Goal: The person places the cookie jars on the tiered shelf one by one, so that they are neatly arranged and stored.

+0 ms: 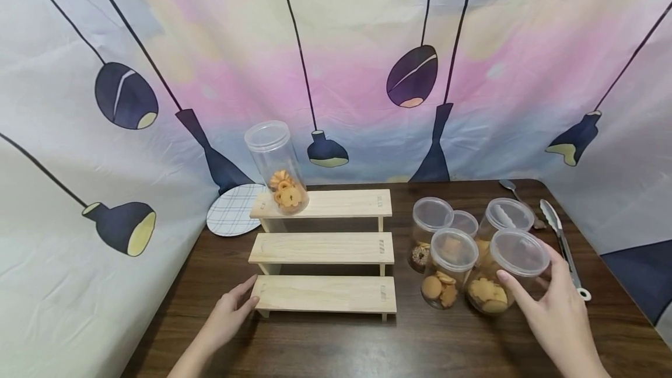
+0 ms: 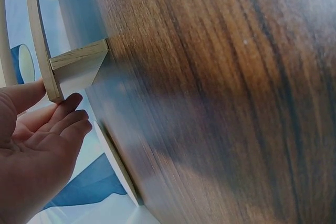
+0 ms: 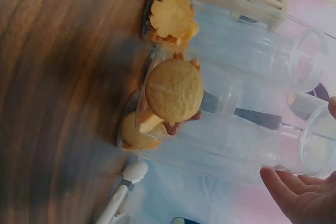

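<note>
Dark tabletop | right fingers curled round a cookie jar, right of wooden shelves | left fingers pinching lowest shelf | likely step: grasping jar; next probably calls for lifting it shelfward

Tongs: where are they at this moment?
In the head view, the tongs lie on the table at its right side, right of the clustered jars, their near end beside the right hand.
</note>
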`<state>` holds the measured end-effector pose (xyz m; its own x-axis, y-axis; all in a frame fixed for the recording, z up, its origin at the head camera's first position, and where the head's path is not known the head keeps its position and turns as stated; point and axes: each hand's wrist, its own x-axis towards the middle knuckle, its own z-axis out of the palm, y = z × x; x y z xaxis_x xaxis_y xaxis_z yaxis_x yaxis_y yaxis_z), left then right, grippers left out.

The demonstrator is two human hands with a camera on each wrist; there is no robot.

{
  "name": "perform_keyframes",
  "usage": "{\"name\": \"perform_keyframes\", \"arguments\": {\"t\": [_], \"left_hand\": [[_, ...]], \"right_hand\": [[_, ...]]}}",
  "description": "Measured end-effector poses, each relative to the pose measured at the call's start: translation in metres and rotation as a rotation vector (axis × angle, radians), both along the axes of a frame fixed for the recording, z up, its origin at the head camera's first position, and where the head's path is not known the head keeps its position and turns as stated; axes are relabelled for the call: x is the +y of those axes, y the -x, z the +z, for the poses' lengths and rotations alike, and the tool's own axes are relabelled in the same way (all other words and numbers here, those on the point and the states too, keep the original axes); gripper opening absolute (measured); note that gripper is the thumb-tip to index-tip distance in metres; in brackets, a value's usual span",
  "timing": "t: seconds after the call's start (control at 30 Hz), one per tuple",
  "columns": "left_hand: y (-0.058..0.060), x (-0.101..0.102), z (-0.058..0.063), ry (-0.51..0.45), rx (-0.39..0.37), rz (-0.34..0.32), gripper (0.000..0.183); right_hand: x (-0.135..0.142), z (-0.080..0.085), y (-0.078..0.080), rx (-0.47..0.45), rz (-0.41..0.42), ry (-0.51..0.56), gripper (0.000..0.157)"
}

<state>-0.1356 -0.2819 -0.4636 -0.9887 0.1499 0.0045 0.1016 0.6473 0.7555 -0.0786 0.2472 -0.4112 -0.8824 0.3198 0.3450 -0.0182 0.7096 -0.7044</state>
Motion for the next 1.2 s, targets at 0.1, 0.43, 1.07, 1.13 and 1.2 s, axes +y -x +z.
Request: {"name": "perform_keyframes", "arguments": {"t": [0.1,0.43,1.07,1.13,1.2], "left_hand": [[0.001,0.0,0.0,0.011,0.014,0.001,0.048],[0.001,-0.001,0.001,0.026,0.003,-0.002,0.049],[0.0,0.0,0.0,0.012,-0.001,0.002,0.049],[0.0,0.0,0.0,0.02,0.0,0.004,0.049],[0.001,0.0,0.0,0.027,0.002,0.003,0.049]], "right_hand": [[0.001,0.003,-0.002,-0.012,-0.001,-0.003,0.087],[-0.006,0.019,-0.014,0.003,-0.008,-0.009,0.087],[-0.02,0.046,-0.036,0.052,-0.03,-0.087,0.093],[-0.021,0.049,-0.038,0.064,-0.012,-0.082,0.094],[-0.024,0.051,-0.039,0.073,0.013,-0.078,0.096]]}}
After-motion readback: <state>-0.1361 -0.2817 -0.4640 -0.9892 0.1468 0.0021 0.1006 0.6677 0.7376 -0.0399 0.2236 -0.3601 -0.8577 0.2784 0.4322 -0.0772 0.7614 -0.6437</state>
